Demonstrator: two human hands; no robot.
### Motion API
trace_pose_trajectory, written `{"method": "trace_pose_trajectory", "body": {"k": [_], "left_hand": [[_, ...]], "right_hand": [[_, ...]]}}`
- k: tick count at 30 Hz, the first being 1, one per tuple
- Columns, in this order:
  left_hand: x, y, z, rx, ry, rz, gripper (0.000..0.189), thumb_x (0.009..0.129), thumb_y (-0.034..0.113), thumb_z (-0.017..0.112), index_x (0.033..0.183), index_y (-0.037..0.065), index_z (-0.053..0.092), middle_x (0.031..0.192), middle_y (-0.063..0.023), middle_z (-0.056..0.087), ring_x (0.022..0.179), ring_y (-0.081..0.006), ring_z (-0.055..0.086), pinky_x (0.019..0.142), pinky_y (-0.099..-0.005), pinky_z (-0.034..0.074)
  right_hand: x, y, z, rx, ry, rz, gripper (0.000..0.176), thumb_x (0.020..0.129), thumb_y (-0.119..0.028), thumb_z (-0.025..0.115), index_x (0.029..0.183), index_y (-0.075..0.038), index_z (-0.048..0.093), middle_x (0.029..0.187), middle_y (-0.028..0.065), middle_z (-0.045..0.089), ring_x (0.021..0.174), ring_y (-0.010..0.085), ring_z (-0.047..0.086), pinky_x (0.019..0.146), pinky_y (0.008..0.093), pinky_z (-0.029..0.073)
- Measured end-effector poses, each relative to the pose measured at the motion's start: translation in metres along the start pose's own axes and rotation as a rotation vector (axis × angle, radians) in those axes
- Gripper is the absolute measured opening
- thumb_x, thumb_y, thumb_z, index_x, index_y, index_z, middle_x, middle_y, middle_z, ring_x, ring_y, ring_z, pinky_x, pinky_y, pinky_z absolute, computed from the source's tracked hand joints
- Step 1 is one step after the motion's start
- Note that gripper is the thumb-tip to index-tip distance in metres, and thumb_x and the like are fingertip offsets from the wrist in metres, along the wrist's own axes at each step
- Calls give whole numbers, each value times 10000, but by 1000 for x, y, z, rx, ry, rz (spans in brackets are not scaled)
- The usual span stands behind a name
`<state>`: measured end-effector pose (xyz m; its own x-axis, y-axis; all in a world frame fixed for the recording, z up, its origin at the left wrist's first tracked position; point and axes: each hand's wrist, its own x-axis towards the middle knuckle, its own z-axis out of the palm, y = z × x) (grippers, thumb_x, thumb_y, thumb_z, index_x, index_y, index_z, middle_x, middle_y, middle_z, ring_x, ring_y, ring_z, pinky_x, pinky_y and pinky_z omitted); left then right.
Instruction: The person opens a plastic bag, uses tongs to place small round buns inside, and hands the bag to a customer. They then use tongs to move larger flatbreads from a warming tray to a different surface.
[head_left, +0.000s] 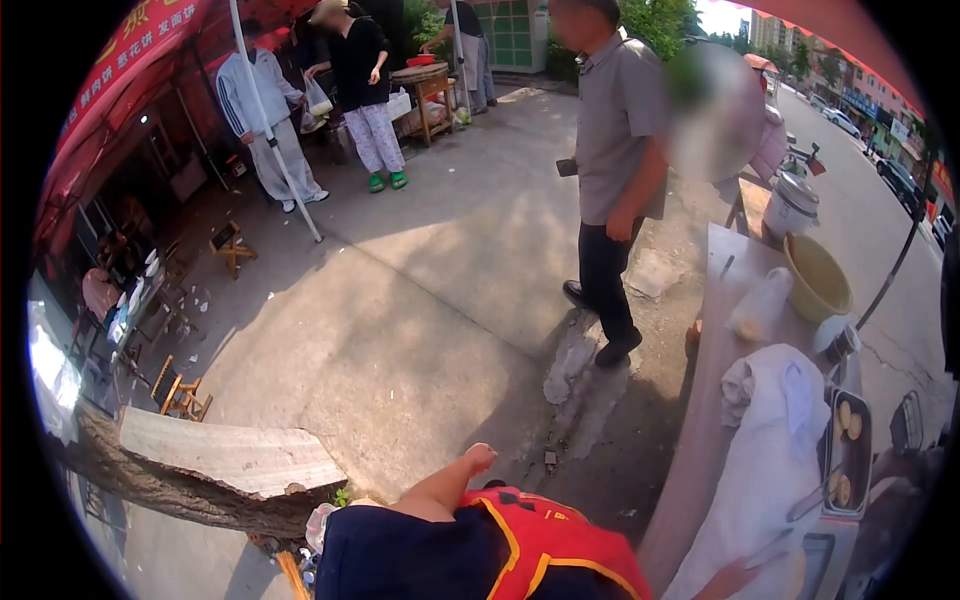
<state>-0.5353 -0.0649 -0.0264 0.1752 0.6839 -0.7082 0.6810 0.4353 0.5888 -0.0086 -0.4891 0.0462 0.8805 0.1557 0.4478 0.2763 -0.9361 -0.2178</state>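
Observation:
My left hand point(481, 458) hangs at my side over the pavement, fingers curled into a fist with nothing seen in it. My forearm runs back to my dark top and red apron point(545, 545). My right hand point(738, 577) shows only partly at the bottom edge, against a white cloth point(760, 480) draped over a long stall table point(700, 420). Its fingers are too blurred to read. Beside the cloth lies a dark tray point(850, 450) with several round flat cakes.
Farther along the table stand a yellow basin point(818, 278), a clear plastic bag point(760, 305) and a lidded pot point(793, 203). A person in a grey shirt point(615, 150) stands by the table. Low wooden stools point(180, 392), a broken concrete slab point(235, 458) and a canopy pole point(272, 130) are left.

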Motion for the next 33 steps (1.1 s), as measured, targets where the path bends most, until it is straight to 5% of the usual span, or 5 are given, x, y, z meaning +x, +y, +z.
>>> {"method": "trace_pose_trajectory", "body": {"k": [11, 14, 17, 24, 33], "left_hand": [[-19, 18, -3, 0, 8, 30, 225, 753, 205, 473, 669, 33, 592, 549, -83, 532, 455, -205, 501, 424, -351, 407], [-1, 4, 0, -1, -14, 54, 229, 764, 207, 475, 667, 34, 589, 548, -81, 530, 452, -203, 496, 416, -347, 401], [13, -15, 3, 116, -13, 99, 225, 775, 212, 478, 692, 36, 590, 551, -81, 528, 455, -199, 495, 412, -343, 398], [-3, 2, -4, 115, -85, 194, 174, 815, 193, 471, 796, 63, 585, 565, -38, 498, 469, -162, 489, 396, -313, 367], [-6, 18, -8, -444, -260, -95, 75, 823, 154, 463, 817, 103, 517, 622, -4, 473, 494, -127, 461, 393, -257, 344]], "right_hand": [[5, 18, 15, -711, 64, -265, 316, 855, -246, 404, 1014, -77, 618, 1007, 114, 605, 1037, 286, 517, 982, 483, 292], [5, 17, 15, -569, -23, -166, 330, 854, -261, 405, 1041, -78, 606, 1031, 120, 596, 1057, 287, 507, 989, 478, 291], [12, -29, -45, 119, -107, 256, 681, 854, -432, 476, 1252, 96, 310, 1243, 247, 415, 1110, 366, 443, 938, 376, 363], [9, -21, -26, 1, -79, 252, 562, 847, -318, 471, 1253, 47, 337, 1204, 235, 452, 1087, 362, 461, 913, 397, 372], [13, -70, -82, 180, -58, 444, 534, 797, -254, 498, 1268, -47, 357, 1197, 176, 483, 1049, 347, 492, 852, 423, 404]]}}
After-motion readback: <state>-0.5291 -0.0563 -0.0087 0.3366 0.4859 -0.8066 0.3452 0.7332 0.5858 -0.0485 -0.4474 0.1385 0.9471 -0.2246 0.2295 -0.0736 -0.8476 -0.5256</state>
